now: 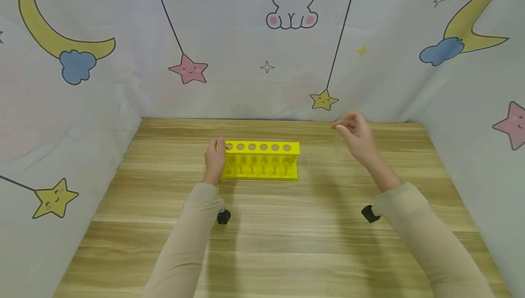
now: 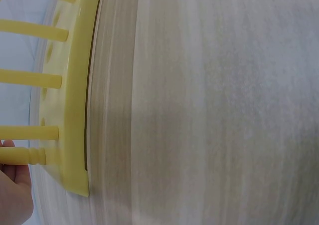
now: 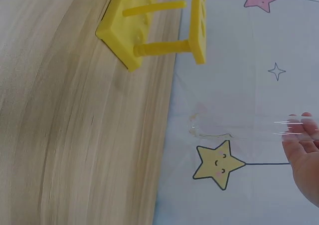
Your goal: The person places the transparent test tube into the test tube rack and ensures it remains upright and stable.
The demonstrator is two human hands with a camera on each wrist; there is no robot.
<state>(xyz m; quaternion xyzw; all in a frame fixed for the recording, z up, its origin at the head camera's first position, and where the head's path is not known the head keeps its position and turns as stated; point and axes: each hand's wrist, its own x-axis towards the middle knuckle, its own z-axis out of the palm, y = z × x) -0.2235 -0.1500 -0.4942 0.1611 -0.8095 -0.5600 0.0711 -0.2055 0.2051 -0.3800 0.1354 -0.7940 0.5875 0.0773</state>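
A yellow test tube rack (image 1: 258,176) stands on the table, with a row of round holes along its top and upright pegs behind. My left hand (image 1: 214,161) grips its left end, thumb on top; in the left wrist view, fingers (image 2: 22,175) show behind the end post. To the right of the rack, my right hand (image 1: 358,138) is raised above the table. It pinches a clear test tube (image 3: 239,127) near one end, best seen in the right wrist view. The tube's rounded end points down towards the table, and it looks empty.
The wood-grain table (image 1: 279,243) is enclosed by white cloth walls (image 1: 229,97) printed with stars, moons and a rabbit. A small black device (image 1: 223,216) sits under the left wrist, and another black device (image 1: 370,213) under the right.
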